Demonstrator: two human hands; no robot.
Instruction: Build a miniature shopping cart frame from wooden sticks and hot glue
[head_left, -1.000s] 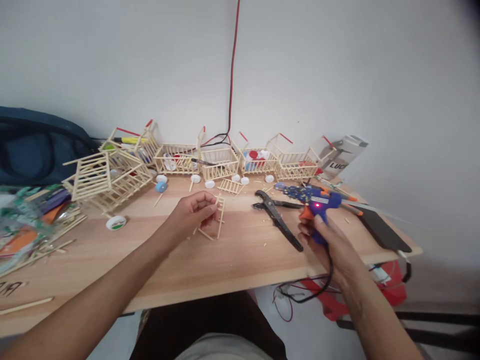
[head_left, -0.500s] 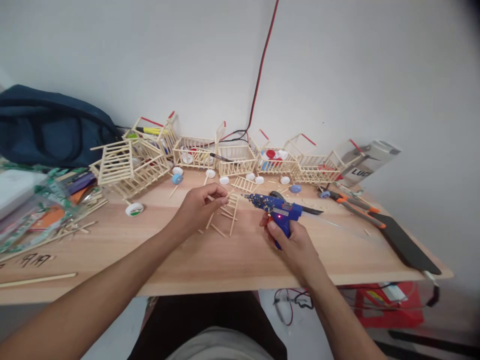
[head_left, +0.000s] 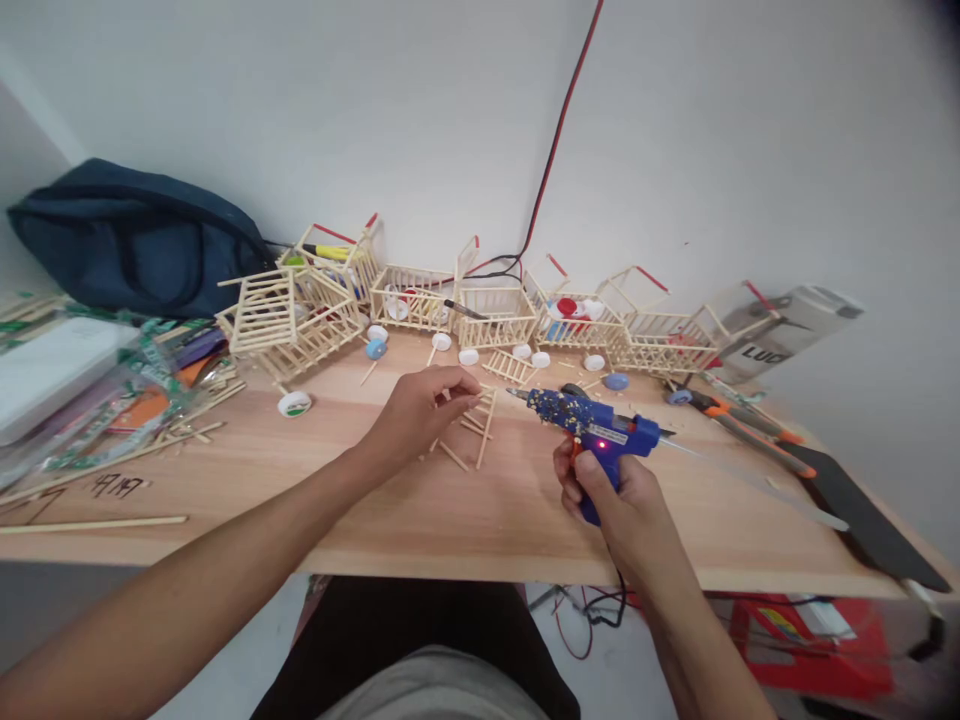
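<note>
My right hand is wrapped round the handle of a blue glue gun, whose red light is lit and whose nozzle points left. A clear glue stick trails from its back. My left hand is closed in a pinch at the top of a small ladder-like frame of wooden sticks, just left of the nozzle. What its fingertips hold is too small to make out. Loose short sticks lie under and beside this hand. A second small stick frame lies flat behind.
Several stick carts with bottle-cap wheels line the wall. A blue bag, a white box and plastic packets are at left. Pliers, a black flat object and a grey-white box are at right.
The view has shifted, so the scene sits further right. The glue gun has moved slightly away from my left hand and more of its glue stick shows. The left hand keeps its pinch.
</note>
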